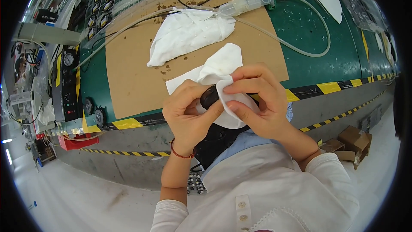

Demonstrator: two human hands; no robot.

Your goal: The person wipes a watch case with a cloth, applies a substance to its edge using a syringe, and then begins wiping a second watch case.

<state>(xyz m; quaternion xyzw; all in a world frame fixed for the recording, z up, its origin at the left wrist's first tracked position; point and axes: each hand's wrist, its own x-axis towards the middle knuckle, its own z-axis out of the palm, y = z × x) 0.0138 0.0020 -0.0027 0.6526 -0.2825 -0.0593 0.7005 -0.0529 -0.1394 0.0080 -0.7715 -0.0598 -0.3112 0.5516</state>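
Note:
Close to the bench's front edge, my left hand [189, 109] pinches a small black rounded part [209, 97] between thumb and fingers. My right hand [257, 99] grips a white cloth [234, 118], whose folded edge lies against the right side of the black part. Part of the cloth hangs below my fingers. Just beyond my hands, another white wipe [221, 62] rests on a brown cardboard sheet [133, 73]. Farther back lies a crumpled white cloth [189, 34], with a clear dispensing syringe [244, 5] touching its far right side. What the black part is cannot be made out.
A pale tube [315, 54] loops from the syringe's green cap over the green bench [343, 38]. At left stand a black control box with a gauge [68, 81] and two small black round parts [99, 117]. Black parts fill a tray [103, 6] at the back left.

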